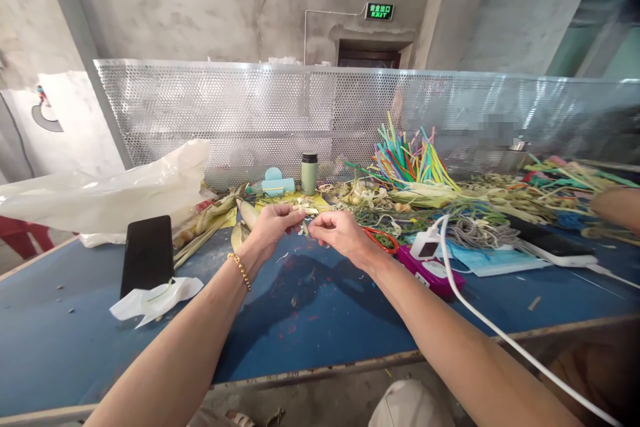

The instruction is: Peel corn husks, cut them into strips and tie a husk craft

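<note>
Both my hands are raised a little over the blue table (310, 307), close together near its middle. My left hand (273, 225), with a gold bead bracelet on the wrist, is closed in a pinch on a thin pale straw strip (303, 212). My right hand (339, 230) is closed too, its fingertips pinching the same strip just to the right. The strip is small and partly hidden by the fingers. Dried husk leaves (235, 213) lie just behind my left hand.
A black phone (147, 253) and crumpled white tissue (157, 299) lie at the left, with a plastic bag (110, 190) behind. Green flask (309, 173), coloured strips (413, 160), tangled straw, white charger and cable (453, 267), pink box (433, 271). Another person's arm (617, 207) shows at the right. Perforated metal screen (350, 113) behind.
</note>
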`<action>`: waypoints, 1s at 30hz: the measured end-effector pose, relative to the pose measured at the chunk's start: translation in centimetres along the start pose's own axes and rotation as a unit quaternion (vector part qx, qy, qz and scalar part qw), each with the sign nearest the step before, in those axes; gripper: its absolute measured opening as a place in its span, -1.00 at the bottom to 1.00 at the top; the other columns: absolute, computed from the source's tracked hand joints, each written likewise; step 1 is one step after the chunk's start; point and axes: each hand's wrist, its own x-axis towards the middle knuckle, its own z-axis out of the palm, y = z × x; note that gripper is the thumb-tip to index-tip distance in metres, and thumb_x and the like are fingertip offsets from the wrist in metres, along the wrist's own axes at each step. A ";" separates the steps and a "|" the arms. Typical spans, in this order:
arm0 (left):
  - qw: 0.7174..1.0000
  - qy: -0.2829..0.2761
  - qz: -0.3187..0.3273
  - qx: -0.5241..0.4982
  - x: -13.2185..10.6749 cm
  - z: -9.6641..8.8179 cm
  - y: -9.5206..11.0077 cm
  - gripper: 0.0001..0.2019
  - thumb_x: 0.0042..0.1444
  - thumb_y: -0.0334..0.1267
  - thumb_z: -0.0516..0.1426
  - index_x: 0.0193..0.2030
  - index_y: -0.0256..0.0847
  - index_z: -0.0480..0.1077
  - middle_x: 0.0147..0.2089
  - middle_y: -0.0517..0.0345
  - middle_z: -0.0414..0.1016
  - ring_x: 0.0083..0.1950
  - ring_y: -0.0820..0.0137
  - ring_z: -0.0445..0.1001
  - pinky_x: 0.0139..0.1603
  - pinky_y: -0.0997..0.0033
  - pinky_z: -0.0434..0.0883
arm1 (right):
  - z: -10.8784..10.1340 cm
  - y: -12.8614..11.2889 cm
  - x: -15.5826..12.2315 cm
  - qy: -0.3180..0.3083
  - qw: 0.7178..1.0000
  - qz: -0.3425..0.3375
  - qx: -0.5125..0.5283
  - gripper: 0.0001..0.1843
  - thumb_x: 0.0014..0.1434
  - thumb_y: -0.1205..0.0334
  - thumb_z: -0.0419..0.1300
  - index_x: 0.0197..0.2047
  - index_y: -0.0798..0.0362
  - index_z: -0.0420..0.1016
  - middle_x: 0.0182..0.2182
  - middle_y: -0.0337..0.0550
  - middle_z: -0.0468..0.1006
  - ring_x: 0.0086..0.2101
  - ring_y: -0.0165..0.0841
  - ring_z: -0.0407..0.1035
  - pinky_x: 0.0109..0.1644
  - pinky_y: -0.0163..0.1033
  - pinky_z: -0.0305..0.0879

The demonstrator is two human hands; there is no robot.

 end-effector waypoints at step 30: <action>0.996 -0.063 -0.053 -0.039 -0.4 1.0 -0.5 -0.77 -0.14 -0.17 0.33 -0.52 -0.30 0.45 -0.58 0.17 0.43 -0.53 0.50 0.35 -0.46 0.47 0.23 | 0.2 0.7 0.4 0.051 0.991 0.064 0.109 -0.75 0.01 0.11 0.28 -0.50 0.10 0.39 -0.66 -0.30 0.37 -0.66 -0.51 0.19 -0.62 -0.37 0.07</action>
